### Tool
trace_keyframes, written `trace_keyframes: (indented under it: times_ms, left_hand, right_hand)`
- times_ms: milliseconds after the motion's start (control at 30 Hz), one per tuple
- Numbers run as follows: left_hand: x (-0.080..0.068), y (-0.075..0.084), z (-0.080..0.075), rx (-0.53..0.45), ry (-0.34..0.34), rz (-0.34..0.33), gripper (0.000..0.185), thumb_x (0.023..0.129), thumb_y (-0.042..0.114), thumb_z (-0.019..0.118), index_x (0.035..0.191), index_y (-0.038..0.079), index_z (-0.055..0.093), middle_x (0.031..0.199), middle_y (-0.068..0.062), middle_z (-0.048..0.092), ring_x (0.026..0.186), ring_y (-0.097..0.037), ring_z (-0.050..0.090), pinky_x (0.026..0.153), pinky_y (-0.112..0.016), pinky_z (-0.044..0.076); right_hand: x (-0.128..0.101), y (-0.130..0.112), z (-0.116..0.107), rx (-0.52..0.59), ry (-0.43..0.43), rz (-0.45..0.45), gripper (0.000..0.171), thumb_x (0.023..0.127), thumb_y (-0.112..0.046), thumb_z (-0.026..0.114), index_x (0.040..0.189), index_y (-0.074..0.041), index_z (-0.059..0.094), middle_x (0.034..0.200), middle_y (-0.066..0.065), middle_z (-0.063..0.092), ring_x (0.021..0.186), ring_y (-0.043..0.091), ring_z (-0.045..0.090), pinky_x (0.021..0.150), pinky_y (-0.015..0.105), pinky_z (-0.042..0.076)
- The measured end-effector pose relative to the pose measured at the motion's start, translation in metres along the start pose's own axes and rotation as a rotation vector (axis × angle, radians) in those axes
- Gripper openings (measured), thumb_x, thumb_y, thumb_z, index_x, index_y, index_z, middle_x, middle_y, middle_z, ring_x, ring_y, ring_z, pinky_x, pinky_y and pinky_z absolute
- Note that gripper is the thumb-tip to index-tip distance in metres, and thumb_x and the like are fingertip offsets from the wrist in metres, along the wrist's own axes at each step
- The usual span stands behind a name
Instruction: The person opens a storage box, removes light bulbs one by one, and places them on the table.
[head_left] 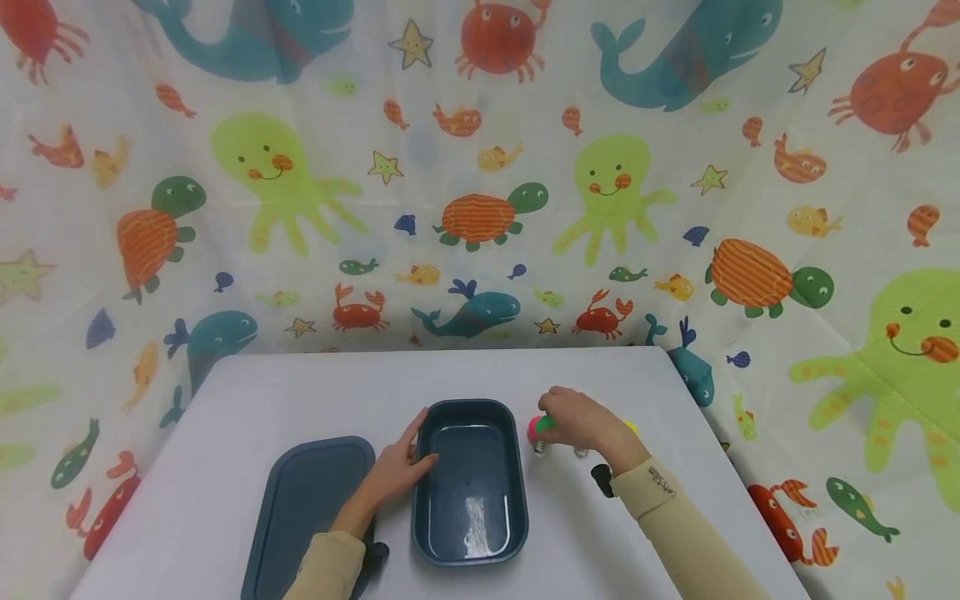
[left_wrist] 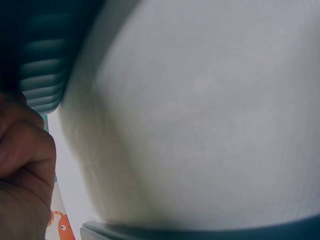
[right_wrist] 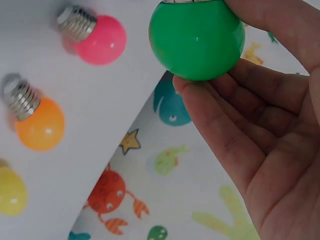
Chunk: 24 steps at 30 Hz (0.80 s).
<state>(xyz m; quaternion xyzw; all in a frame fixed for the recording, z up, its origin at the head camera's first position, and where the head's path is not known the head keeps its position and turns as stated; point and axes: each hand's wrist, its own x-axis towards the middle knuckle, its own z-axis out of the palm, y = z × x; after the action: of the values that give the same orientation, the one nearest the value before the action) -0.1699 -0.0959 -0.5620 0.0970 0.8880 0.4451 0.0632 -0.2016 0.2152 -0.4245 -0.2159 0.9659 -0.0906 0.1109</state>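
The right hand (right_wrist: pixel 260 115) pinches a glossy green round plastic bulb (right_wrist: pixel 196 39) above the white table (head_left: pixel 300 392), its globe facing the wrist and its screw cap away. The left hand (head_left: pixel 397 471), fingers straight, rests on the rim of the smooth dark-teal rounded-rectangular plastic tray (head_left: pixel 468 542); a pink bulb (right_wrist: pixel 95 36) with ribbed metal cap lies nearby.
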Motion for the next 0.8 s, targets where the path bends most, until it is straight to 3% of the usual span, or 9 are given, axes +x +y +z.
trace_keyframes:
  times_ms: [367,567,800]
  left_hand:
    - [0.0,0.0,0.0,0.012,-0.005,-0.011,0.078,0.093,0.032,0.064,0.157,0.02,0.021,0.062,0.001,0.042,0.054,-0.014,0.04,0.058,-0.032,0.036]
    - [0.0,0.002,-0.002,0.004,-0.012,-0.02,0.078,0.093,0.034,0.064,0.157,0.02,0.021,0.062,0.001,0.042,0.055,-0.014,0.042,0.062,-0.033,0.037]
    - [0.0,0.002,-0.003,-0.004,-0.015,-0.014,0.078,0.094,0.031,0.064,0.157,0.018,0.021,0.062,0.001,0.043,0.053,-0.014,0.039,0.058,-0.031,0.036]
  right_hand:
    - [-0.006,0.055,-0.002,0.039,-0.047,0.087,0.041,0.081,-0.018,0.08,0.115,-0.001,0.066,0.103,0.008,0.062,0.094,0.022,0.058,0.086,0.04,0.051]
    - [-0.017,0.097,-0.007,0.02,-0.087,0.155,0.039,0.084,-0.014,0.077,0.116,0.003,0.064,0.105,0.013,0.061,0.093,0.028,0.057,0.087,0.047,0.05]
    - [-0.028,0.136,-0.002,-0.049,-0.175,0.235,0.037,0.084,-0.012,0.076,0.113,0.006,0.062,0.097,0.013,0.06,0.085,0.025,0.055,0.084,0.043,0.051]
